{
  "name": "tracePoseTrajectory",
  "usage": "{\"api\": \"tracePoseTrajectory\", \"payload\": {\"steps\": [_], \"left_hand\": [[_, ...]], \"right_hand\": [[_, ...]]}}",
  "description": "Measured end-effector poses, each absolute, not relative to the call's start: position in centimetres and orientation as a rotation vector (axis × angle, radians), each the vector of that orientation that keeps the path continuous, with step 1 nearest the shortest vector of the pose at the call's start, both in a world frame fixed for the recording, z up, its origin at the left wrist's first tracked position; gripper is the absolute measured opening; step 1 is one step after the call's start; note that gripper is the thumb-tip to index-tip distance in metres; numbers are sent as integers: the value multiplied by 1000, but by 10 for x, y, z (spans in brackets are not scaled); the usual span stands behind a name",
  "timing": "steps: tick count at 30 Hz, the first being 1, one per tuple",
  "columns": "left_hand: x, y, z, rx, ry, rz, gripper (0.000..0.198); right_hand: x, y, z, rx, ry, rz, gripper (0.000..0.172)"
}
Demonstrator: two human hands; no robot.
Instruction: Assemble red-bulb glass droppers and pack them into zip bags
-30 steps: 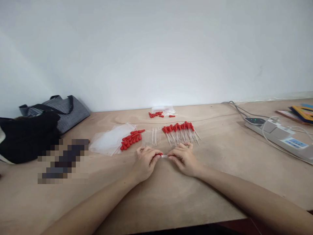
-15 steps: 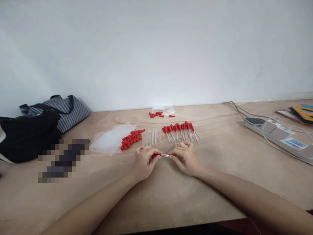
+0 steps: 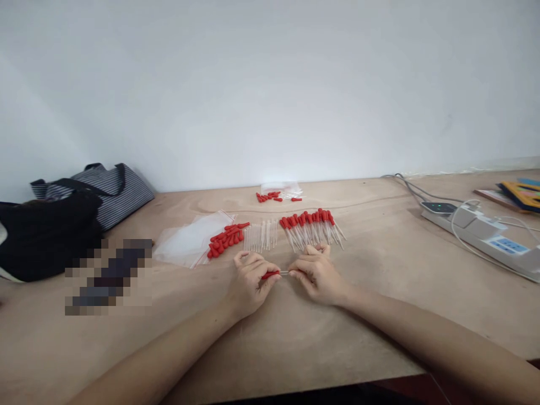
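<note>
Between thumb and fingers, my left hand (image 3: pixel 253 281) pinches a red rubber bulb (image 3: pixel 270 275). My right hand (image 3: pixel 316 275) grips a clear dropper tube (image 3: pixel 284 273), whose near end meets the bulb's mouth; how deep it sits is hidden by my fingertips. Just beyond my left hand lie a heap of loose red bulbs (image 3: pixel 225 241) and a row of bare clear tubes (image 3: pixel 261 235). Past my right hand, several droppers with red bulbs fitted (image 3: pixel 312 225) lie side by side, their tips toward me.
Clear zip bags (image 3: pixel 181 242) lie left of the bulbs. Near the wall are another bag (image 3: pixel 278 188) and more red bulbs (image 3: pixel 268 197). A black bag (image 3: pixel 50 242) and a striped bag (image 3: pixel 126 194) stand left. At right is a power strip (image 3: pixel 502 244) with cables.
Both hands have dipped slightly toward me with the bulb and tube. Less of the tube shows between my fingers. The things on the table have stayed put.
</note>
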State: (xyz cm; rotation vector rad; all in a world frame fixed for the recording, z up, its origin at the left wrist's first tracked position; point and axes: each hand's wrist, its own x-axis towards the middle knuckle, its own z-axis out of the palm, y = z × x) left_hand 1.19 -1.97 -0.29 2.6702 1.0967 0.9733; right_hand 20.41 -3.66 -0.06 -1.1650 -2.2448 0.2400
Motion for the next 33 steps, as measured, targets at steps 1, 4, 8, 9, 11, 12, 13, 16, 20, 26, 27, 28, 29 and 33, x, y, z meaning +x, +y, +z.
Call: {"api": "tracePoseTrajectory", "payload": {"steps": [1, 4, 8, 9, 11, 12, 13, 16, 20, 26, 27, 28, 29, 33], "left_hand": [[12, -20, -3, 2671, 1090, 983, 10], [12, -20, -3, 2672, 1064, 1008, 10], [11, -21, -3, 2673, 1048, 972, 11], [11, -21, -3, 2672, 1046, 963, 11], [10, -21, -4, 2672, 1040, 955, 11], [10, -21, -4, 2672, 1038, 950, 11], [11, -21, -4, 2671, 1040, 946, 12], [12, -20, -5, 2665, 1061, 927, 13], [9, -14, -1, 2644, 1095, 929, 12], [1, -7, 2, 2637, 1123, 910, 13], [0, -6, 2, 2636, 1134, 901, 14], [0, -6, 2, 2637, 1141, 885, 14], [0, -6, 2, 2640, 1144, 865, 14], [-6, 1, 6, 2609, 1246, 846, 29]], "right_hand": [[204, -37, -1, -1172, -2237, 266, 21], [202, -36, -1, -1192, -2237, 344, 20], [200, -32, -1, -1218, -2272, 412, 20], [200, -32, -1, -1222, -2279, 423, 21], [199, -31, -1, -1221, -2295, 447, 21], [198, -31, -1, -1220, -2303, 461, 21], [197, -30, -1, -1220, -2308, 474, 21], [196, -30, 0, -1230, -2296, 514, 21], [196, -29, 3, -1255, -2244, 581, 24], [201, -30, 8, -1225, -2255, 523, 19], [201, -31, 10, -1219, -2284, 469, 19], [202, -32, 11, -1221, -2315, 409, 19], [202, -33, 13, -1229, -2344, 351, 19], [198, -26, 15, -1319, -2363, 260, 22]]}}
